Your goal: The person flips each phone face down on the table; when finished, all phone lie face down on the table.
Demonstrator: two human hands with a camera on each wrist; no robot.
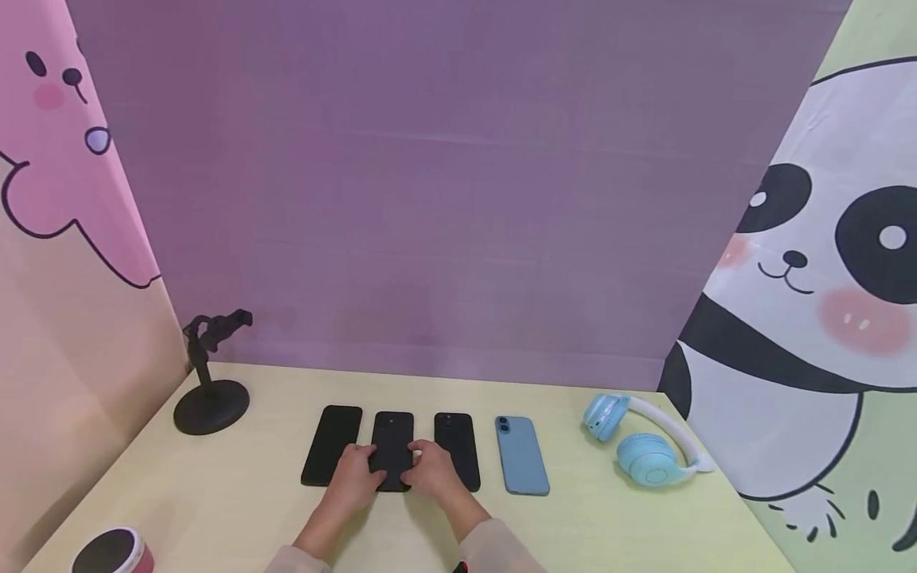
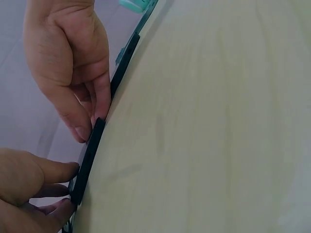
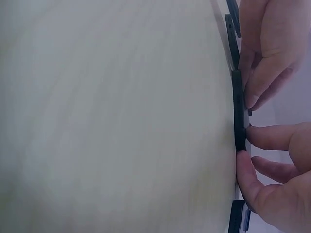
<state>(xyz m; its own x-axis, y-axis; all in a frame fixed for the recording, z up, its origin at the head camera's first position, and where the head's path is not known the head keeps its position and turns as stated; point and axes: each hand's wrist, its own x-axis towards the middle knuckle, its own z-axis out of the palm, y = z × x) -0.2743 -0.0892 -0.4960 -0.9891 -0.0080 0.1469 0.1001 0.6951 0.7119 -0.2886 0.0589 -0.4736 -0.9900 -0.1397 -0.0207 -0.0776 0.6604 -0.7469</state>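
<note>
Four phones stand in a row in the head view, and both hands are at the second from the left, a black smartphone point(image 1: 392, 439) lying back side up. My left hand point(image 1: 354, 479) holds its left edge with thumb and fingers. Opposite, the right hand point(image 1: 432, 471) grips the right edge with fingertips; in the right wrist view a finger point(image 3: 247, 172) meets the phone's near corner. Left of it lies another black smartphone point(image 1: 337, 434), partly behind the left hand. To the right are a third black smartphone point(image 1: 455, 434) and a blue smartphone point(image 1: 523, 458).
Blue and white headphones point(image 1: 648, 459) lie on the right of the pale wooden table point(image 1: 236, 509). A black phone stand point(image 1: 211, 406) occupies the back left. Near the front left edge sits a round pink object with a dark top point(image 1: 107, 551). A purple backdrop point(image 1: 430, 199) rises behind.
</note>
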